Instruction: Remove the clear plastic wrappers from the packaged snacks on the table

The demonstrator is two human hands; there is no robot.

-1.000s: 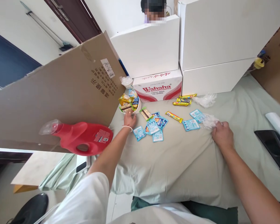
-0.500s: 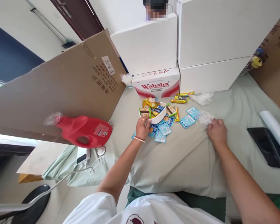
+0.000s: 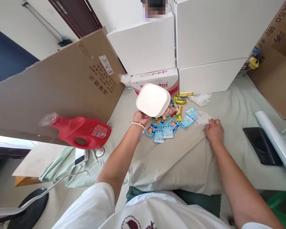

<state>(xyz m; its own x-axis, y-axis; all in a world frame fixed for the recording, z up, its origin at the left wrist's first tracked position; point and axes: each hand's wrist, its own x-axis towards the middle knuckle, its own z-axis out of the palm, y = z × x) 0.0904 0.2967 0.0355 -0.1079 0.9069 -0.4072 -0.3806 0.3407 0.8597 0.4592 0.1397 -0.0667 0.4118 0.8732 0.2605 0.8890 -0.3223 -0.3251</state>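
Note:
My left hand (image 3: 141,118) grips a white bowl (image 3: 153,100) by its rim and holds it tipped upside down over the pale green cloth (image 3: 181,159). Colourful snack packets (image 3: 173,110) spill from under it onto a pile of blue sachets (image 3: 163,130). A bead bracelet sits on that wrist. My right hand (image 3: 213,131) rests closed on the cloth, its fingers pinching a crumpled clear plastic wrapper (image 3: 202,118). Yellow bars (image 3: 184,94) lie by the boxes behind.
A big cardboard sheet (image 3: 54,86) leans at left with a red detergent jug (image 3: 82,132) before it. White boxes (image 3: 205,41) and a Wahaha carton (image 3: 157,79) stand behind. A black phone (image 3: 261,144) and white roll (image 3: 275,141) lie at right. Someone sits behind the boxes.
My left hand dragged the filled bowl from beside the cardboard to the middle, then lifted and overturned it, dumping the snacks onto the sachets. My right hand stayed on the wrapper.

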